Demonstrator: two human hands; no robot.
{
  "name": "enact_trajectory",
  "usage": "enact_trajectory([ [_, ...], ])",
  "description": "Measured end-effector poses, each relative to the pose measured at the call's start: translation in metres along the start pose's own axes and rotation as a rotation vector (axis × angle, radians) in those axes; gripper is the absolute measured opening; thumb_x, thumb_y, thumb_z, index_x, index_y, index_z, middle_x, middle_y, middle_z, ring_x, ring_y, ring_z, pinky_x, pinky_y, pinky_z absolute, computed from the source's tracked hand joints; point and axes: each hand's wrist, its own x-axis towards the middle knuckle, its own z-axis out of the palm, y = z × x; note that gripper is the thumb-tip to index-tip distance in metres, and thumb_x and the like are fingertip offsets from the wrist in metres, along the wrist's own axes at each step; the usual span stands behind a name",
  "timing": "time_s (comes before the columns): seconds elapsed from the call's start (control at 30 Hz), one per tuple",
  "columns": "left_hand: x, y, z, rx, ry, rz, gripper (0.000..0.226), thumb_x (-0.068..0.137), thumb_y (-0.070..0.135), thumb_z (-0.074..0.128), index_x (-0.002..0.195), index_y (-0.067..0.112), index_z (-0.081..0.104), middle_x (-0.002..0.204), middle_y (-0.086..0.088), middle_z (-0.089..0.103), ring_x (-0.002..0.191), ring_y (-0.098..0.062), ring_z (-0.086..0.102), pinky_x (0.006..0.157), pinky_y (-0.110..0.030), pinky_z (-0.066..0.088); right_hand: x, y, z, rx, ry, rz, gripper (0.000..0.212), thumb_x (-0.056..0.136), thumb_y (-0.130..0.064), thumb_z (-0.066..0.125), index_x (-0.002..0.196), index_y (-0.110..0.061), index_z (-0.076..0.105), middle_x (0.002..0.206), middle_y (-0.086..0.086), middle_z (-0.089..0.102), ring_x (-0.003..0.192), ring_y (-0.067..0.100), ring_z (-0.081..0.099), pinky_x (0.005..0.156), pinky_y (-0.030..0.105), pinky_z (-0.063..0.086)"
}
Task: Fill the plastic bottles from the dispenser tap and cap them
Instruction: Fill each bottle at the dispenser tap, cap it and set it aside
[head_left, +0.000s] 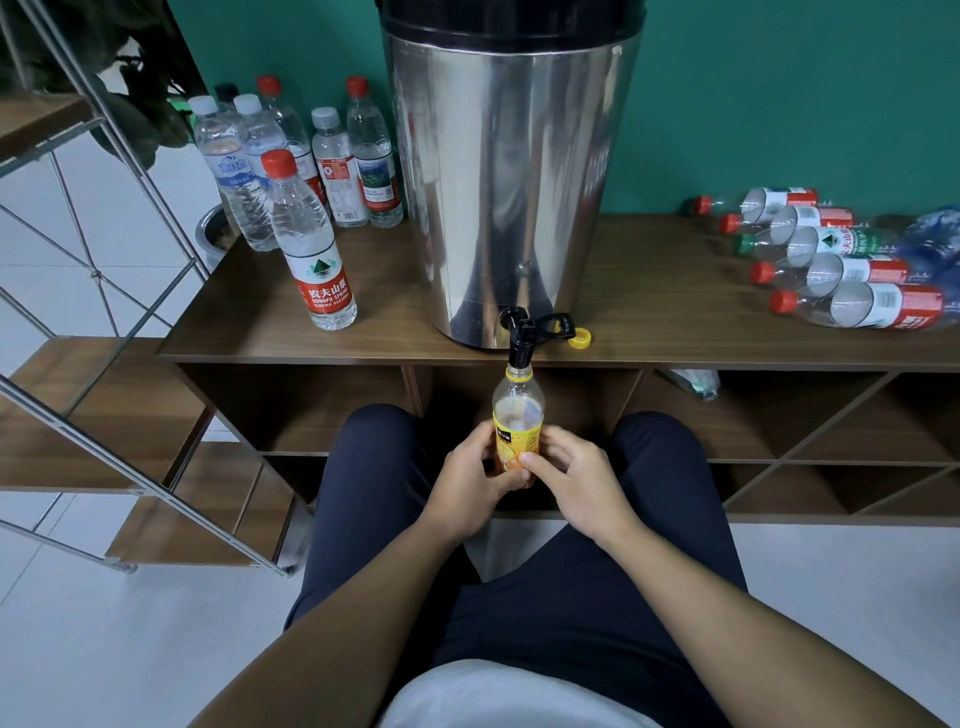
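A small plastic bottle with a yellow label (517, 415) stands upright under the black tap (519, 338) of the steel dispenser (509, 182), its open mouth right at the spout. My left hand (467, 480) grips the bottle's lower body from the left. My right hand (569, 480) holds it from the right, thumb across the label. The bottle's yellow cap (580, 340) lies on the wooden shelf top (649, 312) next to the tap handle.
Several capped upright bottles (306, 218) stand left of the dispenser. Several empty capped bottles (841, 270) lie on their sides at the right. A metal-framed staircase (104, 312) rises at the left. My knees are close to the shelf's open compartments.
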Motion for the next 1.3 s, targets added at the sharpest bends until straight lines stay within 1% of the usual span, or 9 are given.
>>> enact_trajectory([
  [0.17,0.0001,0.0001,0.0,0.003,-0.001,0.002,0.049,0.095,0.014,0.088,0.135,0.035,0.068,0.123,0.006,0.08,0.121,-0.016,0.075,0.106,-0.052,0.062,0.0001,-0.0003,0.0004,-0.001,0.003,-0.005,0.038,0.105,-0.013,0.077,0.142,-0.02,0.073,0.124,-0.01,0.082,0.121,0.008,0.076,0.107,0.035,0.06],
  [0.53,-0.0011,0.0017,-0.0002,0.018,0.002,0.006,0.049,0.096,0.013,0.088,0.136,0.032,0.068,0.122,0.008,0.08,0.119,-0.012,0.075,0.105,-0.047,0.063,0.0002,0.0005,0.0001,0.006,0.002,-0.003,0.038,0.105,-0.012,0.076,0.142,-0.019,0.073,0.124,-0.01,0.083,0.12,0.008,0.077,0.105,0.031,0.061],
  [0.73,-0.0009,0.0016,-0.0002,0.014,0.0,0.002,0.049,0.096,0.015,0.088,0.136,0.033,0.068,0.121,0.007,0.08,0.118,-0.014,0.076,0.104,-0.05,0.063,0.0012,0.0014,0.0006,0.006,0.01,0.003,0.039,0.104,-0.011,0.076,0.142,-0.018,0.073,0.124,-0.01,0.082,0.12,0.008,0.077,0.106,0.034,0.061],
  [0.93,-0.0009,0.0016,-0.0003,0.008,-0.001,-0.001,0.049,0.095,0.015,0.089,0.136,0.032,0.068,0.121,0.007,0.081,0.118,-0.013,0.076,0.106,-0.05,0.062,0.0016,0.0029,0.0001,-0.001,-0.005,-0.005,0.039,0.105,-0.014,0.077,0.143,-0.02,0.072,0.127,-0.009,0.082,0.123,0.01,0.076,0.109,0.04,0.06],
  [1.3,-0.0013,0.002,-0.0005,0.025,0.001,0.003,0.052,0.094,0.017,0.09,0.138,0.032,0.067,0.122,0.008,0.08,0.118,-0.013,0.076,0.107,-0.051,0.061,0.0013,0.0026,0.0003,-0.005,0.0,-0.013,0.038,0.105,-0.013,0.076,0.142,-0.02,0.073,0.126,-0.009,0.082,0.122,0.009,0.076,0.108,0.037,0.06],
])
